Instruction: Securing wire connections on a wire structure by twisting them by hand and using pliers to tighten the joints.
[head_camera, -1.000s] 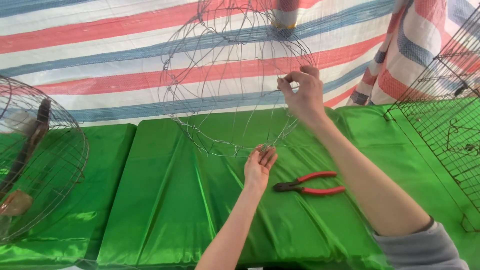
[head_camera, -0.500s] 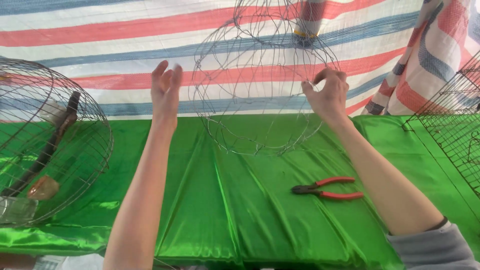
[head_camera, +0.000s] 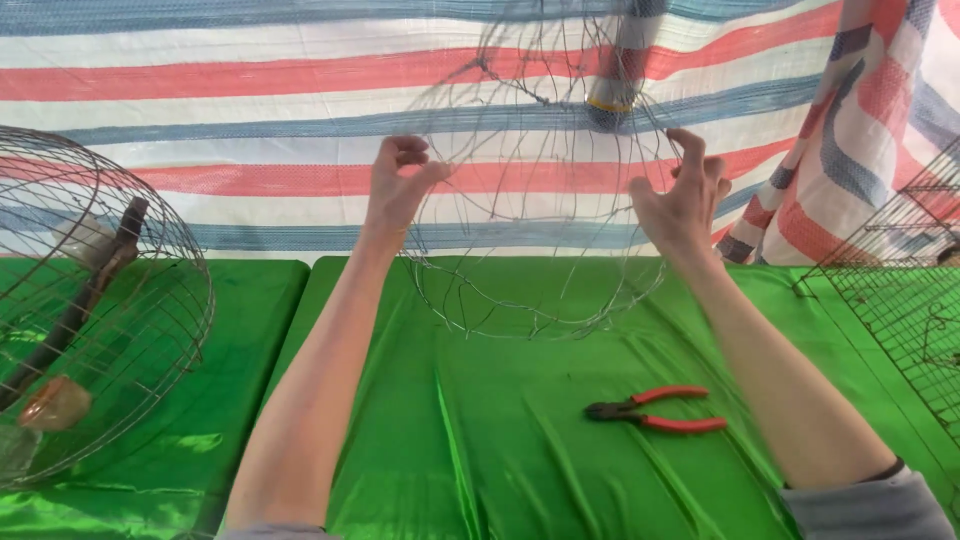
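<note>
1. Left hand (head_camera: 400, 190) raised, fingers curled, pinching the left edge of the wire frame (head_camera: 540, 200); grip looks light, fingertips only.
2. Right hand (head_camera: 685, 200) raised at the frame's right edge, fingers half spread and hooked round the wires; thumb side touching the rim.
3. Wire frame is held up in the air between both hands, above the green tablecloth (head_camera: 480, 450), in front of the striped tarp (head_camera: 250, 100). Held at opposite sides, likely so the thin, floppy round shape stays spread and steady at eye level.
4. Red-handled pliers (head_camera: 655, 410) lie flat on the cloth, below the right forearm, jaws shut, near but untouched; likely parked within reach.
5. Round wire cage (head_camera: 100, 310) sits at far left on the cloth, a dark stick-like piece inside it; what else is in it cannot be told.
6. Square-mesh panel (head_camera: 900, 300) leans at far right.
7. Counts: two hands, one held frame, one pliers, one round cage, one mesh panel visible.
</note>
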